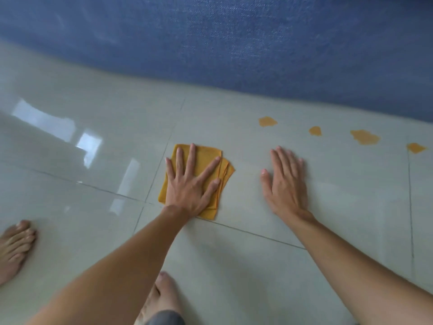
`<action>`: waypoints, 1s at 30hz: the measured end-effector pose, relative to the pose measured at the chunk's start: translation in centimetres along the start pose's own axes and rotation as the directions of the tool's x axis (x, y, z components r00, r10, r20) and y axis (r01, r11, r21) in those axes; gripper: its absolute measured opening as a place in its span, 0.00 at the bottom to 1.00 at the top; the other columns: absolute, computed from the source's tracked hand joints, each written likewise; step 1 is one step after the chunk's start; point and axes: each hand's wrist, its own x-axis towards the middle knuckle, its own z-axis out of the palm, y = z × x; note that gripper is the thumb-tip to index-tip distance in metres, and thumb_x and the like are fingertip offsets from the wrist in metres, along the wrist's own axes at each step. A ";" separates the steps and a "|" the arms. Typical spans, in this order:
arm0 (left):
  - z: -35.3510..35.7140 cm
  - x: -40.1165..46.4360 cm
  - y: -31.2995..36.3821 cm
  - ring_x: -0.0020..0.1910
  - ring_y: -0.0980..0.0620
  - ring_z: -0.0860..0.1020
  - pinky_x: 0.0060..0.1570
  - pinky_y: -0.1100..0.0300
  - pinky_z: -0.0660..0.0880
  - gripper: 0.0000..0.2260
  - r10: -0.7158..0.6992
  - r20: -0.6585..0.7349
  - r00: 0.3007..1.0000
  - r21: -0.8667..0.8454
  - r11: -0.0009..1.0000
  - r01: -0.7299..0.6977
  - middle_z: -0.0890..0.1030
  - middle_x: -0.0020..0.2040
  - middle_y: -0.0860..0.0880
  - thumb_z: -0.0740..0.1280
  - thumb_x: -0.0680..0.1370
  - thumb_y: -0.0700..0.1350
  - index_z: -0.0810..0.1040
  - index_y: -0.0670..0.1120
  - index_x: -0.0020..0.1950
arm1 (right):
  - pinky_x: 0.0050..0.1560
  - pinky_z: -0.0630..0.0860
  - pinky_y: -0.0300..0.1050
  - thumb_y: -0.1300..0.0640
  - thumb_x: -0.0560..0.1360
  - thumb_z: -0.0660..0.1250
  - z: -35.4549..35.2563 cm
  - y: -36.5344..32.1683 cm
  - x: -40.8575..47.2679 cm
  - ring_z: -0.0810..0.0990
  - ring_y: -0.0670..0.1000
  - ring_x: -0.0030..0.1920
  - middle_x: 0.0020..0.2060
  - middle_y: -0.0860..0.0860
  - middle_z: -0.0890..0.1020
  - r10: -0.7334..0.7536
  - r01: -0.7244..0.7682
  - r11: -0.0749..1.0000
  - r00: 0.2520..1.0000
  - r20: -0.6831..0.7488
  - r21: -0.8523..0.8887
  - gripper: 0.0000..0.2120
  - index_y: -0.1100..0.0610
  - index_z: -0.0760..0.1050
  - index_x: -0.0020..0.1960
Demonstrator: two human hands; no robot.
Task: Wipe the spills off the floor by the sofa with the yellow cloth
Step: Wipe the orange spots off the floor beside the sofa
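On the pale tiled floor (234, 266) beside the blue sofa (234, 43), the folded yellow cloth (206, 158) is pressed flat under the splayed left hand (191, 184). The right hand (284, 181) is laid flat on bare tile, grasping nothing. Four orange spills (364, 137) are seen near the sofa, well apart from the cloth.
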 end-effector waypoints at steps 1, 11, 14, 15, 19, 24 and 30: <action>0.2 -0.3 0.0 0.79 0.33 0.45 0.73 0.30 0.45 0.27 -0.007 -0.006 1.000 -0.002 1.000 0.007 0.44 0.82 0.44 0.45 0.79 0.68 0.44 0.69 0.77 | 0.76 0.56 0.65 0.48 0.79 0.50 0.2 0.4 -0.3 0.63 0.59 0.76 0.76 0.58 0.67 -0.004 0.004 1.000 1.000 0.026 -0.023 0.30 0.62 0.64 0.76; -1.2 12.1 -2.1 0.79 0.33 0.44 0.74 0.31 0.43 0.26 -0.095 -0.030 0.995 0.005 0.995 0.095 0.43 0.82 0.45 0.43 0.78 0.68 0.45 0.70 0.77 | 0.78 0.51 0.63 0.47 0.79 0.50 1.3 0.9 -0.4 0.56 0.57 0.79 0.79 0.56 0.60 -0.009 0.010 0.998 1.000 0.023 -0.064 0.31 0.60 0.59 0.78; -2.0 17.8 -1.1 0.79 0.32 0.43 0.73 0.30 0.42 0.26 -0.115 -0.020 0.993 0.000 0.993 0.115 0.44 0.82 0.44 0.42 0.78 0.69 0.45 0.70 0.77 | 0.78 0.51 0.63 0.48 0.79 0.51 1.4 1.0 -0.5 0.56 0.58 0.79 0.79 0.56 0.60 -0.021 0.023 0.997 0.999 0.026 -0.076 0.31 0.61 0.59 0.78; -2.1 19.0 -0.3 0.79 0.32 0.43 0.73 0.29 0.42 0.27 -0.104 -0.020 0.994 0.001 0.995 0.104 0.44 0.82 0.43 0.41 0.77 0.69 0.45 0.70 0.77 | 0.78 0.51 0.63 0.48 0.79 0.51 1.4 1.0 -0.4 0.56 0.58 0.79 0.79 0.56 0.60 -0.020 0.021 0.997 1.000 0.022 -0.074 0.31 0.61 0.59 0.78; -1.9 18.5 3.0 0.79 0.32 0.44 0.72 0.29 0.42 0.27 -0.019 -0.011 1.000 0.008 1.000 0.019 0.45 0.82 0.42 0.42 0.78 0.67 0.47 0.68 0.78 | 0.77 0.53 0.63 0.48 0.79 0.51 1.3 1.0 -0.5 0.58 0.57 0.79 0.78 0.56 0.62 -0.025 0.025 0.999 1.000 -0.006 -0.031 0.30 0.61 0.61 0.77; -0.5 9.1 5.3 0.79 0.31 0.48 0.72 0.28 0.47 0.27 0.066 -0.021 0.998 -0.003 0.998 -0.066 0.48 0.82 0.42 0.46 0.79 0.67 0.50 0.67 0.78 | 0.77 0.52 0.64 0.51 0.79 0.52 0.8 1.4 -0.5 0.63 0.59 0.77 0.75 0.58 0.67 -0.010 0.017 0.988 0.999 -0.046 0.157 0.28 0.63 0.66 0.75; 0.8 -2.0 2.3 0.79 0.32 0.49 0.73 0.30 0.49 0.27 0.026 -0.011 1.000 0.029 0.999 -0.026 0.47 0.82 0.43 0.48 0.79 0.67 0.50 0.68 0.78 | 0.77 0.50 0.65 0.47 0.78 0.49 -1.0 2.8 -3.1 0.61 0.58 0.77 0.76 0.57 0.66 0.126 -0.126 0.992 0.992 -0.010 0.019 0.30 0.61 0.65 0.75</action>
